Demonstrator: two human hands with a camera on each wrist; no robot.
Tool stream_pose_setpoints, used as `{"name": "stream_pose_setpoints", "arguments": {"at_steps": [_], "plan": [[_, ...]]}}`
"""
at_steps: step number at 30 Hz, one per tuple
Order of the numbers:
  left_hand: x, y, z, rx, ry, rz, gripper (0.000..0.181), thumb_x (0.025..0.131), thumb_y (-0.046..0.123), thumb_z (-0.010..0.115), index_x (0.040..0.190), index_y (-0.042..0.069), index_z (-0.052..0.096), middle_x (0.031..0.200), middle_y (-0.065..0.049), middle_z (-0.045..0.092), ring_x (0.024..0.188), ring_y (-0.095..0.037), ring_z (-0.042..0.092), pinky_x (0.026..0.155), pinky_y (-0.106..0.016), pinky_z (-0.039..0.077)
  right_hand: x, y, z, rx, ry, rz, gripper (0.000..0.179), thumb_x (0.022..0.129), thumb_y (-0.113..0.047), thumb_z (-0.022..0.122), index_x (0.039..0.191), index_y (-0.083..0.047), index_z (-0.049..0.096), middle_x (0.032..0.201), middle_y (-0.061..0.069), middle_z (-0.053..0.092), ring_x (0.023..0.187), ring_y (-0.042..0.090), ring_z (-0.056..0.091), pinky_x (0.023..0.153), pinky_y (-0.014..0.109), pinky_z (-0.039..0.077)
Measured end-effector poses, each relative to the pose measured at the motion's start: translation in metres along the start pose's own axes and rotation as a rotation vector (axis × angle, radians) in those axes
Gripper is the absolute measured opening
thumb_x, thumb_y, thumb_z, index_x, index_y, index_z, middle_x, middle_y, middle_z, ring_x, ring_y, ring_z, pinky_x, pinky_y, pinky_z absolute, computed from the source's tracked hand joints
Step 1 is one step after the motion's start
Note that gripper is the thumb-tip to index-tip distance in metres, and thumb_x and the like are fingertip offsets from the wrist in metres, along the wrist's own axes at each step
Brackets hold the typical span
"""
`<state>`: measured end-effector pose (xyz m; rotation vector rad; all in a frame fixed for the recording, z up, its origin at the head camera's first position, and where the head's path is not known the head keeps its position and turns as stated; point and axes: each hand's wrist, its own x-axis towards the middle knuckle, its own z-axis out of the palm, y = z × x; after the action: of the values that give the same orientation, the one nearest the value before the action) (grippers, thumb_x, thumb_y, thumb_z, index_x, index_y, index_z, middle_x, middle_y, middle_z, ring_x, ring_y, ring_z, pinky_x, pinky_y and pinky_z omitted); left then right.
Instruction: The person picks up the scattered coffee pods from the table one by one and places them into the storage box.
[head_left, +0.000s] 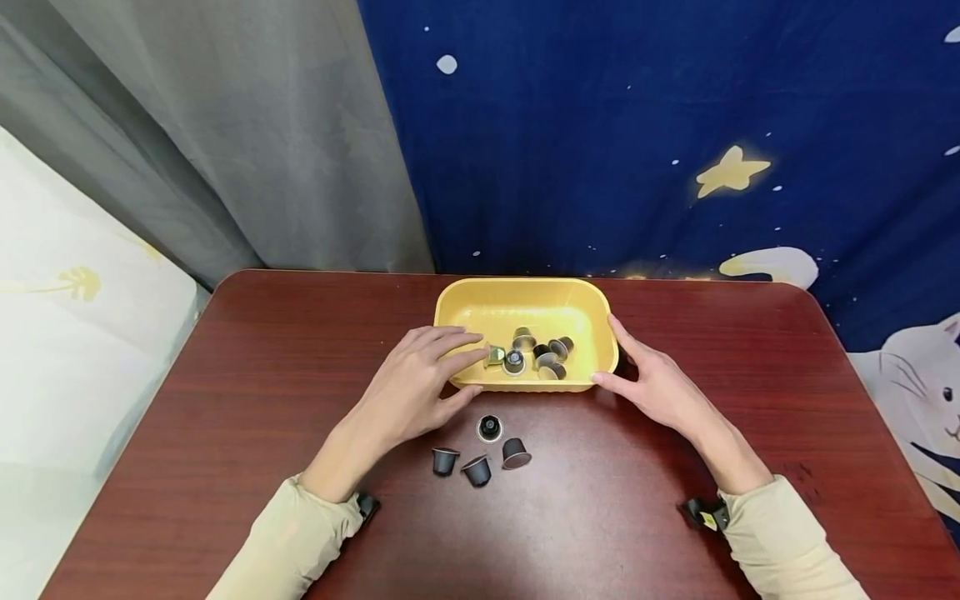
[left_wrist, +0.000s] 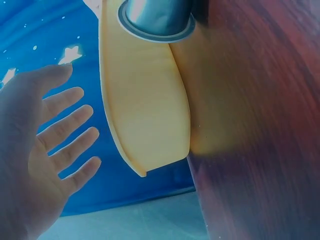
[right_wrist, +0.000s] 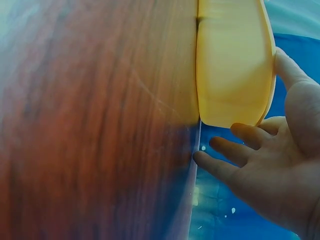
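A yellow plastic bin [head_left: 525, 288] stands at the table's far edge with several coffee capsules [head_left: 514, 361] inside. Over its left end hangs my left hand [head_left: 423, 379], fingers spread and holding nothing. Beside those fingertips, in the bin, is a green-gold capsule [head_left: 494, 356]. At the right end, my right hand [head_left: 660, 387] touches the bin's rim with thumb and forefinger; in the right wrist view its other fingers are loosely extended. Between me and the bin lie several dark capsules [head_left: 477, 471]. One capsule [left_wrist: 160, 17] looms large in the left wrist view.
The dark red wooden table [head_left: 600, 500] runs out to both sides of the bin. Behind it hang a grey curtain [head_left: 262, 125] and a blue starry curtain [head_left: 600, 150]. A black wrist strap [head_left: 705, 514] sits at the right sleeve.
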<state>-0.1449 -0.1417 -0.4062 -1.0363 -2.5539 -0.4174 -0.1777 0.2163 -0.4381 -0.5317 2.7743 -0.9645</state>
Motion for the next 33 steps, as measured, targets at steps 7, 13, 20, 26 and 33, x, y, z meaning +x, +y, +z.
{"name": "stream_pose_setpoints", "arguments": {"at_steps": [7, 13, 20, 26, 33], "plan": [[-0.007, 0.003, -0.001, -0.010, 0.002, 0.024, 0.044, 0.088, 0.035, 0.073, 0.126, 0.014, 0.069, 0.135, -0.005, 0.061, 0.135, -0.027, 0.047, 0.113, -0.050, 0.030, 0.001, 0.000, 0.000, -0.001, -0.006, -0.008, 0.090, 0.092, -0.051, 0.066, 0.161, -0.025, 0.013, 0.156, 0.016, 0.036, 0.137, 0.036, 0.043, 0.109, 0.055, 0.034], [-0.015, 0.005, -0.002, -0.013, 0.009, 0.040, 0.044, 0.087, 0.036, 0.074, 0.125, 0.014, 0.070, 0.140, -0.006, 0.059, 0.138, -0.027, 0.044, 0.117, -0.050, 0.025, 0.000, -0.001, -0.001, -0.013, -0.017, -0.011, 0.090, 0.093, -0.050, 0.065, 0.161, -0.024, 0.011, 0.157, 0.017, 0.034, 0.137, 0.037, 0.042, 0.109, 0.055, 0.034], [-0.023, 0.007, -0.005, -0.002, -0.012, 0.041, 0.045, 0.085, 0.036, 0.076, 0.125, 0.015, 0.070, 0.141, -0.004, 0.058, 0.138, -0.026, 0.045, 0.118, -0.048, 0.022, 0.000, -0.001, -0.002, -0.026, -0.028, 0.004, 0.090, 0.094, -0.051, 0.064, 0.161, -0.025, 0.009, 0.157, 0.018, 0.033, 0.137, 0.038, 0.042, 0.109, 0.056, 0.034], [-0.029, 0.008, -0.007, 0.014, -0.015, 0.055, 0.050, 0.084, 0.038, 0.076, 0.128, 0.015, 0.068, 0.139, -0.004, 0.059, 0.136, -0.026, 0.046, 0.117, -0.048, 0.022, 0.001, 0.000, -0.002, -0.025, -0.031, 0.009, 0.090, 0.094, -0.052, 0.063, 0.161, -0.026, 0.009, 0.156, 0.019, 0.034, 0.137, 0.038, 0.042, 0.108, 0.056, 0.034], [-0.040, 0.010, -0.008, 0.009, -0.028, 0.054, 0.058, 0.081, 0.046, 0.077, 0.129, 0.015, 0.068, 0.139, -0.002, 0.060, 0.135, -0.025, 0.047, 0.117, -0.049, 0.022, 0.000, 0.000, -0.001, -0.021, -0.033, 0.010, 0.090, 0.094, -0.051, 0.062, 0.161, -0.026, 0.008, 0.156, 0.019, 0.034, 0.137, 0.038, 0.041, 0.109, 0.055, 0.033]]}}
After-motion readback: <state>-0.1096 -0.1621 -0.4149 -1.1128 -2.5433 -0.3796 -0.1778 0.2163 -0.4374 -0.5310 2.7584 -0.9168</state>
